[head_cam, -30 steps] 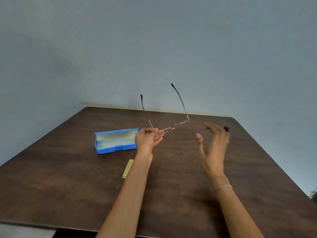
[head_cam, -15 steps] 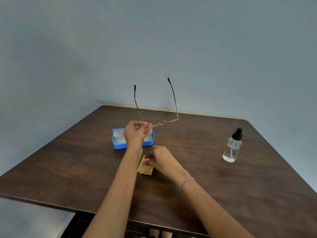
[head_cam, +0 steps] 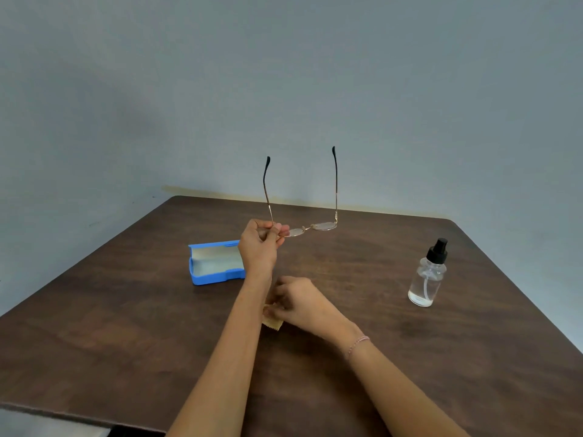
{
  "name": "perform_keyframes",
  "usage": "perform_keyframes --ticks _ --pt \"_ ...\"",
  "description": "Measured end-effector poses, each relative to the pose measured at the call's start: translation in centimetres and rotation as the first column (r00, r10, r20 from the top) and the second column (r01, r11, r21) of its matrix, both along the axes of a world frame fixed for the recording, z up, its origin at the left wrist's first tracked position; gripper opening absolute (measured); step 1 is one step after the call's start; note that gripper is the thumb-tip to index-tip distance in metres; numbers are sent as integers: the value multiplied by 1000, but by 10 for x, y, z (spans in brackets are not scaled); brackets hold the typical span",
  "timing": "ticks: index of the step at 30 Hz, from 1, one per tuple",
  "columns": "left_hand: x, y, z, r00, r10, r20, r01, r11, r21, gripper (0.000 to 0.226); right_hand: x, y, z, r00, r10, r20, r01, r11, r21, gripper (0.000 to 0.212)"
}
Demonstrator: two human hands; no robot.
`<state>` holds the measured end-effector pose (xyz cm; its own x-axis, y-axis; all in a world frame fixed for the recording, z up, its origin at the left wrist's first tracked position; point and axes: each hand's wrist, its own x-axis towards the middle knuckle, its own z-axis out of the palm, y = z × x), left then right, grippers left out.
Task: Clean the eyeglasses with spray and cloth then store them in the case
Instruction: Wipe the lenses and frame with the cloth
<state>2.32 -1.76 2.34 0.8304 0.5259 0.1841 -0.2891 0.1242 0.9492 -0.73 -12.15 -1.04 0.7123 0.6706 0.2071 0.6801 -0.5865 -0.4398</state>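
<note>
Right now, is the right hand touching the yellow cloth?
Touching. The head view shows the right hand with its fingers curled onto the yellow cloth on the table.

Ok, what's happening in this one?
A person works at a dark wooden table. The left hand holds up thin gold wire-rimmed eyeglasses by one end, temples pointing up. The right hand pinches a small yellow cloth lying on the table. The open blue case sits behind the left hand, and the clear spray bottle with a black pump stands untouched to the right.
</note>
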Motion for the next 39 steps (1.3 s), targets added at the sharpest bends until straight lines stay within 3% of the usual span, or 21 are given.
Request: perform_keyframes --ticks 3,7,13,16,20,24,28,36,39 --pt "9 -7 -9 1000 -24 -7 24 1000 18 5 10 -30 14 983 -21 -183 60 975 213 17" --pt "13 -12 -17 999 -40 -30 42 997 70 8 24 -64 30 868 57 -493 246 813 527 12" --pt "9 -24 -24 998 -58 -38 66 956 285 12 38 -82 30 798 139 -587 433 545 718 33" --pt "8 -29 -27 997 -66 -31 73 929 362 14 39 -82 29 851 -52 -522 476 493 728 28" --pt "6 -33 -28 997 -76 -13 74 908 412 16 38 -75 26 810 -543 -221 551 576 603 16" --pt "4 -40 -26 998 -55 -8 52 868 494 10 35 -68 19 705 -703 91 557 629 541 17" --pt "4 -43 -26 999 -41 -5 37 845 533 7 38 -66 14 665 -691 283 511 698 501 22" --pt "7 -37 -27 997 77 0 -64 829 556 11 39 -55 8 823 -446 351 347 885 312 17" --pt "11 -30 -29 992 123 -35 -83 828 554 9 37 -52 8 861 -344 374 258 930 261 32"
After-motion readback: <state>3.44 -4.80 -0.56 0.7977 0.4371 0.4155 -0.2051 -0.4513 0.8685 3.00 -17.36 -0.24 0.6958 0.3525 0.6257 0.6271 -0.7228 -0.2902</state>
